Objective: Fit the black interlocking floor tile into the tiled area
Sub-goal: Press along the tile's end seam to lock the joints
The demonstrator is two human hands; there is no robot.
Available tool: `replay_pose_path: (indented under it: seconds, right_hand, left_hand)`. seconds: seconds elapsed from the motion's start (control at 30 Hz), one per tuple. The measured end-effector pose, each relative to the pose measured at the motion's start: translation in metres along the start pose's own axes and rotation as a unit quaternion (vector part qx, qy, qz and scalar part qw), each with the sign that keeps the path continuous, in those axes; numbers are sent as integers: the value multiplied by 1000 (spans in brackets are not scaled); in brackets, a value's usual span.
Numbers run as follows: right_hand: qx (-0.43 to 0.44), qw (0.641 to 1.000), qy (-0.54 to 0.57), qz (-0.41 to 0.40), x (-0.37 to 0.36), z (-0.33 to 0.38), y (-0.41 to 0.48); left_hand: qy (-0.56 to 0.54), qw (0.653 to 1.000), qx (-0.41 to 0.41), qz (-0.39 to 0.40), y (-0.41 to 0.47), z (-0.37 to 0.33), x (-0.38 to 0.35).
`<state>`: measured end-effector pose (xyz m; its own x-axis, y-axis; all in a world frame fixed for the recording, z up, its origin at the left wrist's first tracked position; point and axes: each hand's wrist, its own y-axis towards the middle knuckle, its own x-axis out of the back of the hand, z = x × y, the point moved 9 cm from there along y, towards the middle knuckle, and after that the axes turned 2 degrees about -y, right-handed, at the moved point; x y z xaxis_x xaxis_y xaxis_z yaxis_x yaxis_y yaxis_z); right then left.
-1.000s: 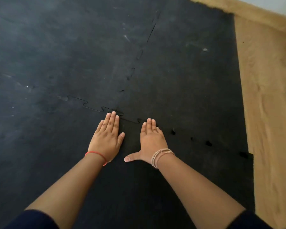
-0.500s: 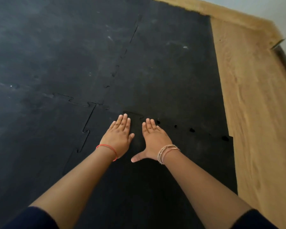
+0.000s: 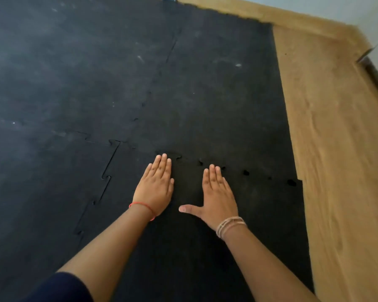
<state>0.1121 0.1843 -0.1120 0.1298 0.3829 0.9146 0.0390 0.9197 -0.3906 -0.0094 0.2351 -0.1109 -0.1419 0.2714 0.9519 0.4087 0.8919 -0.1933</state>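
Tile (image 3: pixel 205 247) under our palms looks like dense, matte rubber: heavy, slightly flexible, grippy, not fragile. It lies on the floor, its far toothed edge meeting the tiled area (image 3: pixel 216 105), with small dark gaps (image 3: pixel 246 172) open along that seam. We would work it by pressing down near that edge, not by gripping. Left hand (image 3: pixel 156 188) and right hand (image 3: pixel 218 196) lie flat and open, fingers together, clasping nothing. Against half a second ago, our hands sit wider apart, and the view has swung.
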Motion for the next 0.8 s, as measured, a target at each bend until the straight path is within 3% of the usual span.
replay_pose_path:
  seconds: [0.17,0.33,0.43,0.57,0.8]
  right_hand:
    - [14,997,-41,70,1,-2,11]
    - [30,994,-20,99,4,-1,12]
    - [75,995,26,67,8,-9,8]
    - [66,996,-32,-53,3,-34,-6]
    - [63,997,-46,-2,0,-39,8]
  left_hand:
    - [-21,999,11,-41,4,2,-4]
    - [-11,1000,11,-17,3,0,-5]
    - [-13,1000,17,-17,6,-3,-3]
    - [-18,999,-33,-30,5,-37,-12]
    - [-6,998,-58,-17,6,-45,-20]
